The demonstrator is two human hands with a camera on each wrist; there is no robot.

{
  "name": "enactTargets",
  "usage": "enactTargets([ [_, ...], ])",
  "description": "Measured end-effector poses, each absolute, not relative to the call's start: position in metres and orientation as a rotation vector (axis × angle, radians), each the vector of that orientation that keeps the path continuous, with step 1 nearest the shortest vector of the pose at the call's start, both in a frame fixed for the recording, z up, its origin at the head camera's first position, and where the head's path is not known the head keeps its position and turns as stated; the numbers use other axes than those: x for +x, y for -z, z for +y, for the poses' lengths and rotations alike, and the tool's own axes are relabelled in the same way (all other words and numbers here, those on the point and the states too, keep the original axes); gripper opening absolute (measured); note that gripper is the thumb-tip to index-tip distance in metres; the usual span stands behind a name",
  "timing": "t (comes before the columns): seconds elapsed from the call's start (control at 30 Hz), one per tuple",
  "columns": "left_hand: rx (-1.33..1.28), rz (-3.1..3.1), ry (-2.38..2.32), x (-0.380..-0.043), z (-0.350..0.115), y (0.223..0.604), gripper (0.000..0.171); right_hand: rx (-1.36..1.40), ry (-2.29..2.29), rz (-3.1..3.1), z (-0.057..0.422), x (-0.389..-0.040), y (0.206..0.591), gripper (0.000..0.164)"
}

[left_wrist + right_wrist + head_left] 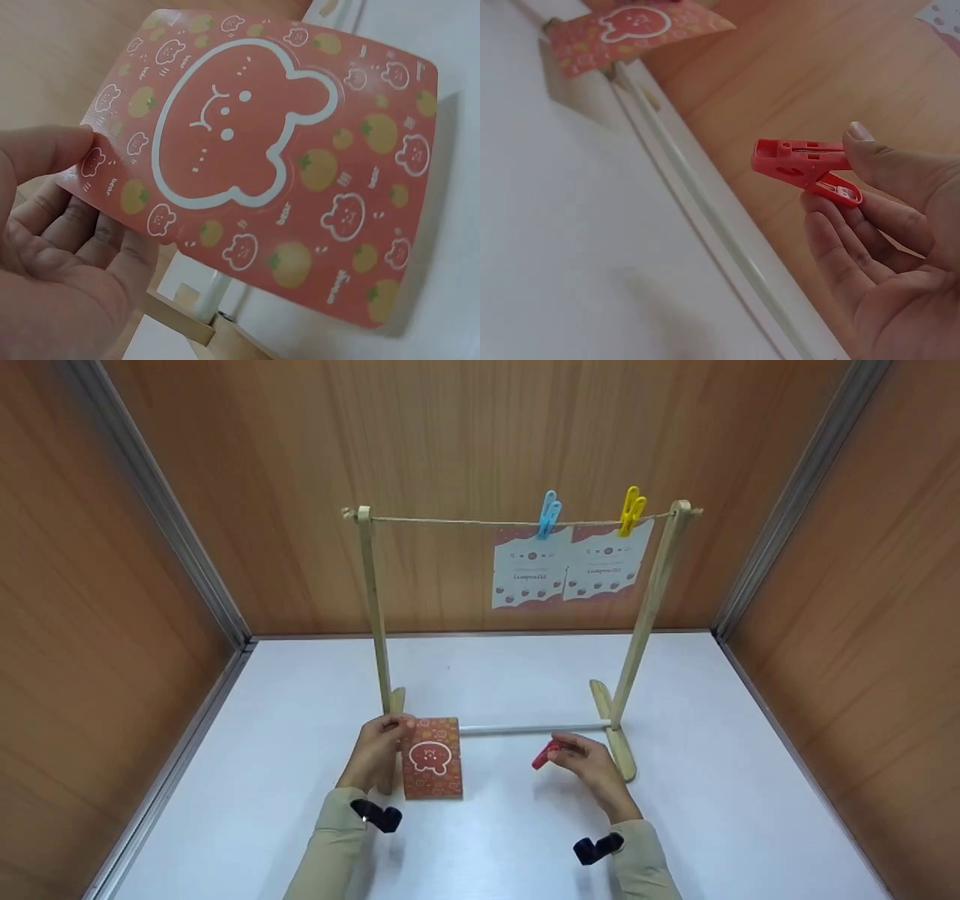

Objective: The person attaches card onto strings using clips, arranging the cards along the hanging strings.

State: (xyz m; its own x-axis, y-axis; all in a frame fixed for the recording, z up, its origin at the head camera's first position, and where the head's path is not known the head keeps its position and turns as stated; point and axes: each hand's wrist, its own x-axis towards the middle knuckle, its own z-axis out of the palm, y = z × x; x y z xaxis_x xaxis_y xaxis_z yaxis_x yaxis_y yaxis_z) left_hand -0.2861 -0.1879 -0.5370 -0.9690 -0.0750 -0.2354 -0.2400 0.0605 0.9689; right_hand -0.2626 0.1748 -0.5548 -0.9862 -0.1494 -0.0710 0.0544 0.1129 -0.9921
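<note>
A red card (432,769) printed with a bear face hangs from my left hand (380,750), which pinches its upper left corner between thumb and fingers. In the left wrist view the bear card (225,127) fills most of the picture, thumb on its printed face and fingers behind. My right hand (592,765) holds a red clothespin (546,754) by its handle end. The right wrist view shows the clothespin (802,163) between thumb and fingertips, its clamping end pointing away from the hand.
A wooden frame with two posts (651,615) carries a string (457,520) across its top. A blue clothespin (550,514) and a yellow clothespin (631,511) hold two pale cards (530,574) on it. A white rod (525,729) joins the feet; wooden walls surround the white table (712,780).
</note>
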Motion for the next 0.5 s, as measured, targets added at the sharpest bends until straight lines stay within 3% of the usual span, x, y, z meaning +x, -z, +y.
enactTargets([
  [0.5,-0.369,2.171,-2.303,-0.293,-0.184,0.507,0.031,-0.213,1.896,2.299,0.151,-0.272,0.528,0.053],
])
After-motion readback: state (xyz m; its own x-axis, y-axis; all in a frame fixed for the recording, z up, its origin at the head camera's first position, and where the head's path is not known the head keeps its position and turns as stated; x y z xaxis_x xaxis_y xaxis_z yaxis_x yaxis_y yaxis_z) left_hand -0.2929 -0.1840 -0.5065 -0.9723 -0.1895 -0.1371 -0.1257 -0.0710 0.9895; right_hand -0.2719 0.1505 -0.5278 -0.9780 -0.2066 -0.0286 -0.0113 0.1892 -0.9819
